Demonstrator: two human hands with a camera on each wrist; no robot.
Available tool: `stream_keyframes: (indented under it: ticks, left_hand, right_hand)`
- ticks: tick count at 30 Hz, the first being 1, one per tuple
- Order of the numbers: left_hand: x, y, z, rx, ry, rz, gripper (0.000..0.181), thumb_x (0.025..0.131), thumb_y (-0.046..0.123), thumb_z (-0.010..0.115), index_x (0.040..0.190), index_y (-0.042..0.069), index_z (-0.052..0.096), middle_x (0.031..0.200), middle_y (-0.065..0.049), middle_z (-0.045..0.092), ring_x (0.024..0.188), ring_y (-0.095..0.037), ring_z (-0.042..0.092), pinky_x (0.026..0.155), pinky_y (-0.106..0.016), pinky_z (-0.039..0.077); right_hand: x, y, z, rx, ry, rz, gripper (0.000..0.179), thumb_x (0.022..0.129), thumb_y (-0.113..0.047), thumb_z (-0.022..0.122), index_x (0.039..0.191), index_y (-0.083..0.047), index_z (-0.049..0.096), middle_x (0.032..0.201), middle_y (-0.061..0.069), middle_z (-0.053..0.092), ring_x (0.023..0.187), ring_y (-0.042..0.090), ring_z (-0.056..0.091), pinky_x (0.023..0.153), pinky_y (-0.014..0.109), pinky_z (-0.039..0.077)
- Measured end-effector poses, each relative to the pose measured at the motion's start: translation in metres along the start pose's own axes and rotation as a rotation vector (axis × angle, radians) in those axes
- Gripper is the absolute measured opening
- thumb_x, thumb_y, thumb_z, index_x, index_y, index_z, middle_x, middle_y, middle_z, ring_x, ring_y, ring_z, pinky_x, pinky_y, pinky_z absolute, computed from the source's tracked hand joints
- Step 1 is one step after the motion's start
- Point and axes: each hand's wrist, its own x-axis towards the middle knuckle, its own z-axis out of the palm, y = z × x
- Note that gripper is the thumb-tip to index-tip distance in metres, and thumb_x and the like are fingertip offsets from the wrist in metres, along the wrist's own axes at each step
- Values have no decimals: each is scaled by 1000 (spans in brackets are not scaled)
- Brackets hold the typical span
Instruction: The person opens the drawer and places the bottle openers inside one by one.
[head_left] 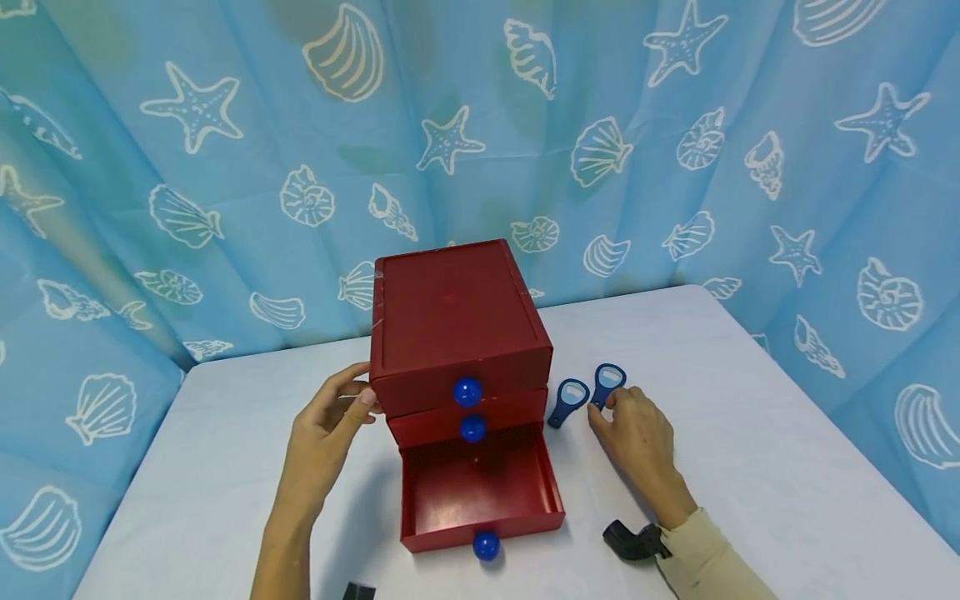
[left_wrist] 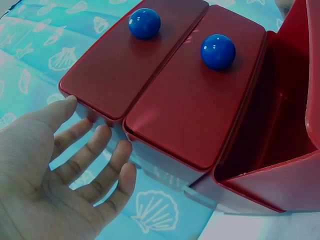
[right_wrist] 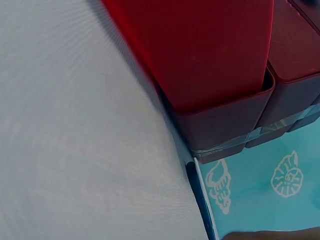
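Note:
A red three-drawer box (head_left: 453, 308) with round blue knobs stands on the table, its bottom drawer (head_left: 480, 483) pulled out and bare inside. My left hand (head_left: 326, 429) is at the box's left side. In the left wrist view the thumb reaches the top drawer's corner and the loosely spread fingers (left_wrist: 100, 175) lie alongside. Right of the box are two small dark-blue magnifying glasses. The left one (head_left: 570, 396) lies on the table beside the box. My right hand (head_left: 637, 429) pinches the handle of the right one (head_left: 609, 377), partly hiding it.
White cloth covers the table (head_left: 750, 433). Behind it hangs a blue curtain (head_left: 465, 108) with white shells and starfish. A black wrist mount (head_left: 633, 542) sits at the right sleeve. Clear tape (right_wrist: 250, 135) runs across the box's side.

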Motion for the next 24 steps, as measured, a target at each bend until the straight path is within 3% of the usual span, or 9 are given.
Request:
stream_keyframes:
  ticks: [4, 12, 18, 24]
  left_hand:
    - [-2, 1, -1, 1, 8, -12, 39, 102, 27, 61, 140, 21, 57, 114, -6, 63, 100, -20, 66, 88, -26, 53]
    - [0, 1, 1, -12, 10, -23, 40, 100, 30, 63, 139, 25, 57, 114, -3, 64, 102, -21, 66, 88, -28, 54]
    - [-1, 0, 1, 13, 23, -47, 40, 100, 32, 63, 139, 27, 57, 113, -2, 64, 101, -21, 66, 89, -27, 53]
    - [-1, 1, 3, 3, 25, -39, 39, 100, 29, 63, 139, 25, 58, 112, -4, 65, 100, -27, 65, 88, -26, 52]
  right_hand:
    - [0, 0, 0, 18, -11, 4, 23, 86, -19, 76, 83, 1, 64, 73, 10, 55, 57, 21, 50, 46, 35, 43]
    - [6, 3, 3, 9, -16, 21, 43, 85, -33, 80, 88, 3, 58, 75, 12, 51, 57, 23, 49, 45, 34, 43]
    - [8, 3, 2, 0, -43, 51, 32, 89, -23, 73, 89, 7, 63, 80, 16, 57, 61, 26, 57, 49, 41, 51]
    - [8, 8, -4, 26, -38, 86, 22, 84, -15, 70, 84, 7, 67, 74, 15, 60, 58, 27, 59, 49, 43, 52]
